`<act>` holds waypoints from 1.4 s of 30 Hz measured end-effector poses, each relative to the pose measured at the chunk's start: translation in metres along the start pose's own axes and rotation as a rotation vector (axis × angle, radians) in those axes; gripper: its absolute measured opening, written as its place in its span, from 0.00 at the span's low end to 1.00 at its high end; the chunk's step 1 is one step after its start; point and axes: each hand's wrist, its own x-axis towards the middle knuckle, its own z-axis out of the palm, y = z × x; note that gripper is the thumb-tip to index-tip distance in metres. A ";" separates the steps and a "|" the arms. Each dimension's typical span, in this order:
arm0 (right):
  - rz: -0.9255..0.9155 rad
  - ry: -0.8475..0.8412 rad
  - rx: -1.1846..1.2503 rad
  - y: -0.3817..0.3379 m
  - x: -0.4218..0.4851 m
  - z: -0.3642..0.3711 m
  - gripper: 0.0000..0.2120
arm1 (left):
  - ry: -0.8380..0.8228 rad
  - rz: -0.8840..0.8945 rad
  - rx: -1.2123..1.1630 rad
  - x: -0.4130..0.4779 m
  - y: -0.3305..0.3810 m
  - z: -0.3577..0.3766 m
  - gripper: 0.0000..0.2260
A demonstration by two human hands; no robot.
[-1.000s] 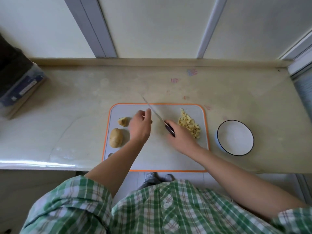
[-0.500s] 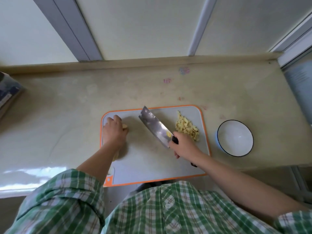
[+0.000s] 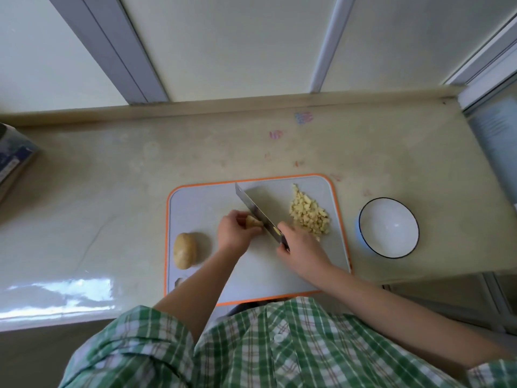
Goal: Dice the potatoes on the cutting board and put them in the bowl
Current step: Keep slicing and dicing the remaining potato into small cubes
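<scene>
Near the middle of the cutting board I've got the left hand, fingers curled over a potato piece, pinning it so it can't roll under the blade. The right hand is wrapped round the knife handle. The blade slants toward the board's far edge, its flat right beside the piece, so I reckon it's lined up for the next slice. The diced pile sits at the board's far-right part, prob. parked there to keep the cutting zone free and close to the bowl.

Count:
- 1 board
- 1 knife
- 1 whole potato on the board's left part, uncut
- 1 part-cut piece
- 1 heap of dice
- 1 bowl just off the board's right edge, no dice in it yet
</scene>
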 end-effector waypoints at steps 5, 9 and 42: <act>-0.022 -0.007 -0.004 -0.004 -0.006 0.000 0.09 | -0.081 -0.012 -0.281 -0.013 -0.010 -0.001 0.09; -0.018 -0.050 -0.063 -0.001 -0.002 0.005 0.07 | -0.013 -0.120 -0.447 -0.022 -0.014 0.005 0.05; -0.104 -0.045 -0.111 -0.002 -0.009 -0.029 0.06 | 0.098 -0.244 -0.467 -0.019 -0.005 0.008 0.06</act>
